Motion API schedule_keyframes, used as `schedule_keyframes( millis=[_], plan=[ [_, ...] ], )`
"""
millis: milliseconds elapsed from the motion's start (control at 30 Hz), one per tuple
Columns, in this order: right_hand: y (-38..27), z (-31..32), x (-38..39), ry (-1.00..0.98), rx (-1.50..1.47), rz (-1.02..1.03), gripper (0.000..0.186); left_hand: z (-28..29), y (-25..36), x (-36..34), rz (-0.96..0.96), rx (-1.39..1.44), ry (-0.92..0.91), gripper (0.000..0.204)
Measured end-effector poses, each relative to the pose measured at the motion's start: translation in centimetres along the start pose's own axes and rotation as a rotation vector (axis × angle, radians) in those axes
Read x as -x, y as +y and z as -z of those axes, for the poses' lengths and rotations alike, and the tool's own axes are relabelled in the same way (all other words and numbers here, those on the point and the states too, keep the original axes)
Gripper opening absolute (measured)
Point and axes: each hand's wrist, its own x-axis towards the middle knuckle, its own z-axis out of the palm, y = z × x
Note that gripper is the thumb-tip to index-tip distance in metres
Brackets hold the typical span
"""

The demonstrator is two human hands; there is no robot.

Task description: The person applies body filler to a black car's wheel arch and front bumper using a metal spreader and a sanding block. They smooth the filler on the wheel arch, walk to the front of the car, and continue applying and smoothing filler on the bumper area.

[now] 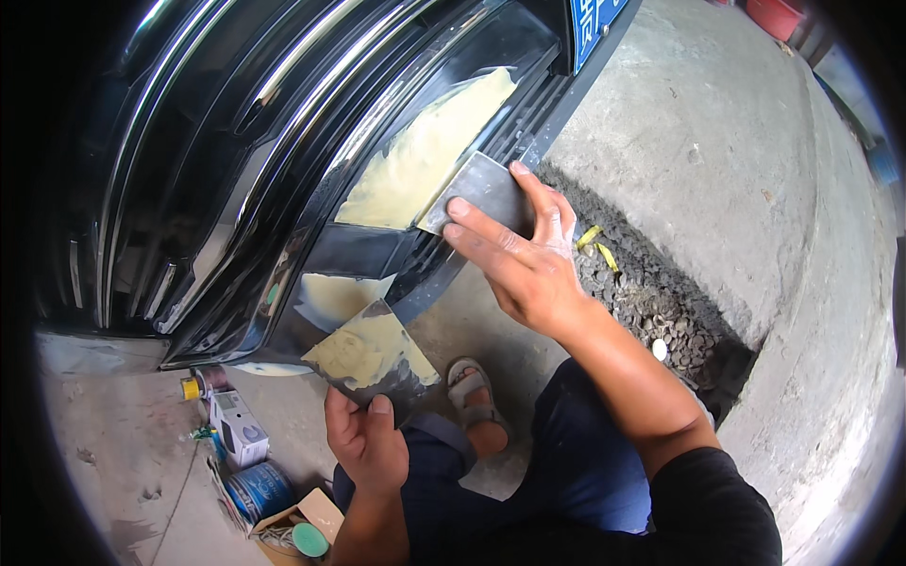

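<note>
Ahead of me is the black bumper [363,238] of a car, with a large patch of cream filler [429,156] spread on it and a smaller filler patch [342,297] lower down. My right hand [538,269] grips a flat grey scraper [486,193] between thumb and fingers; its edge lies against the border of the large patch. Below, my left hand [370,439] pinches a dark flat plate [401,401] by its near edge. Cream filler paste [363,351] is smeared over the plate's top, which overlaps the smaller patch in view.
At lower left on the floor stand a blue can [260,492], a white box [239,429] and a cardboard box [323,514] holding a round green pad [310,540]. To the right, a rubble-filled pit [651,302] breaks the concrete. A blue plate [596,28] hangs at the bumper's top.
</note>
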Motion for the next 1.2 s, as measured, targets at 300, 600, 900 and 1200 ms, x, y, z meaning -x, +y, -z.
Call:
schedule_keyframes(
  millis=[300,600,900,1200],
  plan=[
    [0.0,-0.2,0.5,-0.051,0.036,-0.011,0.051,0.0,-0.1,0.1,-0.008,-0.004,-0.019,0.059],
    [-0.3,0.0,0.4,-0.076,0.058,-0.018,0.051,0.0,-0.1,0.1,-0.02,0.01,-0.054,0.057],
    [-1.4,-0.2,0.1,-0.064,0.056,-0.035,0.046,-0.3,-0.1,0.0,-0.022,0.012,-0.038,0.058],
    [-1.6,0.2,0.2,-0.009,0.061,-0.029,0.047,-0.3,0.0,0.2,-0.018,0.022,-0.037,0.057]
  ],
)
